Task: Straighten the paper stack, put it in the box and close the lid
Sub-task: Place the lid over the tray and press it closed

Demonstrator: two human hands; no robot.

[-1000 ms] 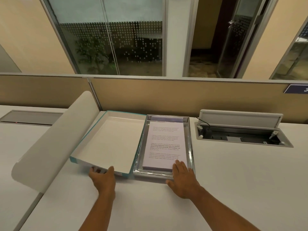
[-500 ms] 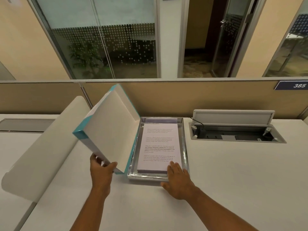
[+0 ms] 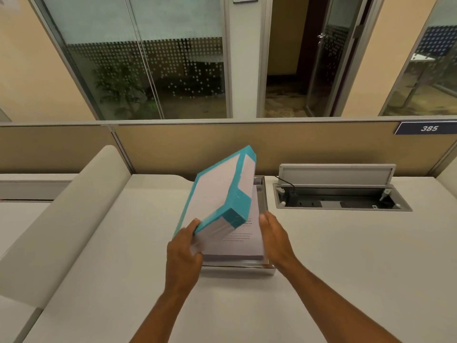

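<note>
A white lid with teal edges point(image 3: 217, 191) is tilted steeply over the silver box point(image 3: 247, 266), its left side raised and its outer face toward me. My left hand point(image 3: 184, 251) grips the lid's near left corner. Under it a stack of printed paper point(image 3: 237, 246) lies flat in the box, partly hidden by the lid. My right hand point(image 3: 274, 238) hovers at the box's right side by the stack's near right edge, fingers extended and holding nothing.
An open cable hatch with a raised flap point(image 3: 338, 196) is set into the white desk point(image 3: 346, 256) to the right. A beige padded divider point(image 3: 64, 214) slants along the left. A tan partition point(image 3: 173, 147) runs behind the box.
My left hand has swung the lid from lying open flat on the left, up and over toward the box. My right hand has lifted off the paper and shifted to the box's right edge.
</note>
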